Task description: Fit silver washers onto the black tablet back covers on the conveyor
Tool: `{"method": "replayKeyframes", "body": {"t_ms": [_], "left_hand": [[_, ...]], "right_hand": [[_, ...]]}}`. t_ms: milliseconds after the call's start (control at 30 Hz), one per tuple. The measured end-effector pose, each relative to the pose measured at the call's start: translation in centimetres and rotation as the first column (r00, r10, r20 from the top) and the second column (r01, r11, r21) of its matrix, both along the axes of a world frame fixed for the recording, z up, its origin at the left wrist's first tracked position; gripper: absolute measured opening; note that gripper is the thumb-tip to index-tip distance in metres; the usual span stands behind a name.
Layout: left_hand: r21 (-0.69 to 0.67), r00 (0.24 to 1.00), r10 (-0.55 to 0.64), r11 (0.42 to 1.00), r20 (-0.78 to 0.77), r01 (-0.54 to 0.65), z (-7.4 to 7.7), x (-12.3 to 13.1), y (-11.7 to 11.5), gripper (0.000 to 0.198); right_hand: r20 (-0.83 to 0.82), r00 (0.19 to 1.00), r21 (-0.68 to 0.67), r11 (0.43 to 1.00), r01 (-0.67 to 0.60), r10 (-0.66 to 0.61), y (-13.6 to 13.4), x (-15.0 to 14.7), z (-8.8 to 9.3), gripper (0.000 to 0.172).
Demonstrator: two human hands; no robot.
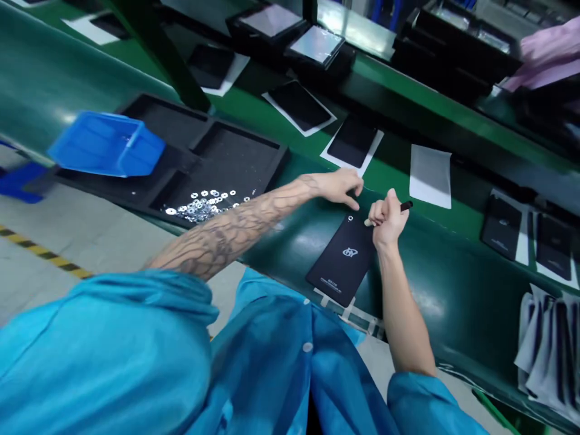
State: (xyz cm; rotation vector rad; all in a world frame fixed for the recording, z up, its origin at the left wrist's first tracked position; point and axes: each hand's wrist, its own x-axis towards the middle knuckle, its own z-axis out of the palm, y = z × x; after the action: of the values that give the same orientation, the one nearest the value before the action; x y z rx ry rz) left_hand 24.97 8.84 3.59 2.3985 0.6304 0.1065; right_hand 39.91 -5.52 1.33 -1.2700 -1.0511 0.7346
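Observation:
A black panel [341, 266] with a white logo lies on the green bench in front of me, a small white ring [350, 218] near its top edge. Just above that edge is my left hand [343, 186], palm down, thumb and index finger apart, holding nothing visible. My right hand [387, 219] is closed around a dark pen-like tool [406, 206], whose pale tip points down toward the panel's upper right corner. Whether the tip touches the panel cannot be made out.
A black tray [235, 158] at the left holds several small metal rings [202, 204] and a blue bin [109, 145]. Black panels on white sheets [351, 142] lie along the green belt behind. Wrapped pieces [548, 347] stand at the right. A pink sleeve [550, 51] shows at top right.

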Motion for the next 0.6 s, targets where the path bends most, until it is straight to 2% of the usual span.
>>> {"method": "replayKeyframes", "body": {"t_ms": [67, 100, 200, 300, 367, 433, 500, 600], "left_hand": [[0.025, 0.968, 0.175, 0.983, 0.180, -0.182, 0.4, -5.9, -0.1, 0.036], [0.044, 0.939, 0.272, 0.957, 0.210, -0.287, 0.5, -9.1, -0.3, 0.036], [0.113, 0.873, 0.470, 0.868, 0.128, -0.484, 0.0, -18.3, -1.4, 0.040], [0.165, 0.809, 0.586, 0.795, 0.040, -0.584, -1.2, -25.3, -3.3, 0.054], [0.168, 0.777, 0.630, 0.767, -0.013, -0.619, -2.2, -28.1, -4.2, 0.067], [0.156, 0.759, 0.649, 0.756, -0.047, -0.636, -3.1, -29.4, -4.8, 0.077], [0.149, 0.758, 0.649, 0.757, -0.059, -0.636, -3.6, -29.7, -5.0, 0.081], [0.148, 0.765, 0.642, 0.763, -0.049, -0.630, -3.5, -29.0, -4.6, 0.074]], "right_hand": [[-0.069, 0.996, 0.034, 0.998, 0.057, -0.055, 1.2, -1.5, -0.8, 0.066], [-0.078, 0.995, 0.038, 0.997, 0.073, -0.070, 1.6, -2.1, -1.2, 0.066], [-0.076, 0.995, 0.031, 0.998, 0.061, -0.058, 2.1, -3.0, -1.9, 0.067], [-0.141, 0.990, 0.066, 0.998, 0.009, 0.000, 2.3, -3.4, -2.2, 0.069], [-0.189, 0.981, 0.104, 0.994, -0.023, 0.043, 2.3, -3.7, -2.3, 0.071], [-0.205, 0.976, 0.136, 0.990, -0.043, 0.071, 2.3, -3.9, -2.5, 0.072], [-0.183, 0.979, 0.144, 0.987, -0.066, 0.092, 2.0, -4.2, -2.8, 0.073], [-0.105, 0.988, 0.133, 0.986, -0.099, 0.113, 1.5, -4.3, -3.4, 0.071]]}}
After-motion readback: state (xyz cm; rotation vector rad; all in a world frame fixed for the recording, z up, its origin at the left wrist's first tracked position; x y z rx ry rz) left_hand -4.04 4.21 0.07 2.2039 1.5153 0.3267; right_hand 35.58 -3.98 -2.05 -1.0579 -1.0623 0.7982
